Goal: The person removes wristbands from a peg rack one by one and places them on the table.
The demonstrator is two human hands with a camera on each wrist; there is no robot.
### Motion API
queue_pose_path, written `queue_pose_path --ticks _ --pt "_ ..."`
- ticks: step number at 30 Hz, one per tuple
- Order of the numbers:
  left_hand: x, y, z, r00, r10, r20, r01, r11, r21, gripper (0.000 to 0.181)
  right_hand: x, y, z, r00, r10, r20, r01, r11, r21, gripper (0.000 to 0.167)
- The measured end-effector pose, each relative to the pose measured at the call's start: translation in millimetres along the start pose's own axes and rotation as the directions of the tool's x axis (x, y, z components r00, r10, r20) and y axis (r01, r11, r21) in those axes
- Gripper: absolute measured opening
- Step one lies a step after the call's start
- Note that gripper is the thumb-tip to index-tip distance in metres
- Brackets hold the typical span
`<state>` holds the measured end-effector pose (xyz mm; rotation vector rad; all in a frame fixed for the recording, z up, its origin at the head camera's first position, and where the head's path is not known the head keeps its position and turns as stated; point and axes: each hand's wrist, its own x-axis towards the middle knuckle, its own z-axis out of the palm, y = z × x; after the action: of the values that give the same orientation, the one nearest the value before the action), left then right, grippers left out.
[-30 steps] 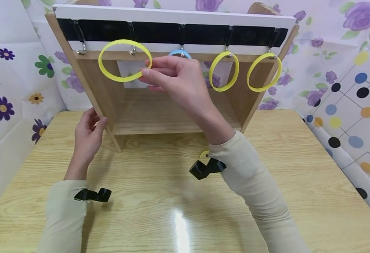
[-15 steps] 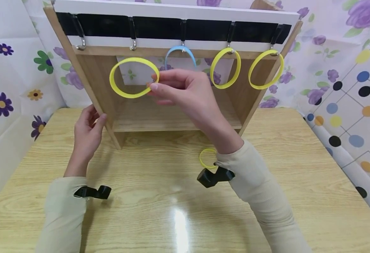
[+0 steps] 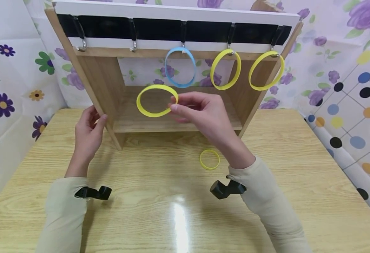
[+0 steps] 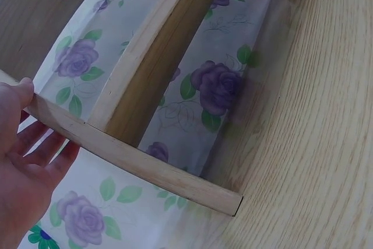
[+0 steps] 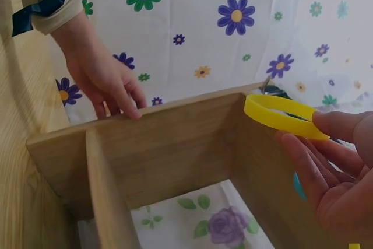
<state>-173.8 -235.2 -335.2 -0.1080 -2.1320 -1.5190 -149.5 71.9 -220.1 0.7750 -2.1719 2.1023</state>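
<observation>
In the head view my right hand (image 3: 205, 114) pinches a yellow wristband (image 3: 154, 115) between thumb and fingers, in front of the wooden shelf's opening and below the hooks. The band (image 5: 285, 122) shows nearly edge-on in the right wrist view. My left hand (image 3: 88, 133) grips the front edge of the wooden shelf's (image 3: 93, 88) left side panel; the left wrist view has the thumb on one face and the fingers on the other. A blue wristband (image 3: 181, 85) hangs from the middle hook. Two yellow wristbands, one (image 3: 223, 88) beside it and one (image 3: 264, 88) at far right, hang from hooks.
Another yellow wristband (image 3: 209, 169) lies on the wooden table (image 3: 147, 196) in front of the shelf. The two left hooks, the outer one (image 3: 82, 46) and the inner one (image 3: 133, 46), carry no band. Patterned cloth (image 3: 14, 84) stands behind and at both sides.
My right hand has moved down and to the right with the yellow wristband, away from the left hooks. The blue wristband and the one on the table have come into full view. My left hand stays put.
</observation>
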Motion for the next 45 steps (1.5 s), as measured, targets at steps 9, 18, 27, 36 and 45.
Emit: queue_pose_path --ticks 9,18,27,36,45 --pt "-0.8 -1.7 -0.9 1.0 -0.007 0.003 0.007 1.0 0.006 0.044 -12.0 21 -20 0.996 0.087 -0.003 -0.087 0.996 -0.029 0.025" --pt "-0.3 -1.2 -0.2 1.0 -0.003 -0.002 0.003 1.0 -0.003 0.043 -22.1 46 -42 0.984 0.177 -0.033 -0.179 0.981 -0.072 0.03" --pt "-0.3 -0.2 0.6 1.0 -0.013 -0.01 0.013 1.0 -0.009 0.042 -33.6 73 -68 0.972 0.226 -0.061 -0.23 0.97 -0.079 0.036" --pt "-0.7 -1.4 1.1 1.0 -0.011 -0.013 0.011 1.0 -0.011 0.042 -45.0 95 -92 0.961 0.263 -0.086 -0.273 0.95 -0.151 0.033" --pt "-0.6 -0.7 0.7 1.0 -0.024 -0.008 0.024 1.0 -0.006 0.043 -59.0 119 -119 0.946 0.306 -0.103 -0.322 0.914 -0.247 0.037"
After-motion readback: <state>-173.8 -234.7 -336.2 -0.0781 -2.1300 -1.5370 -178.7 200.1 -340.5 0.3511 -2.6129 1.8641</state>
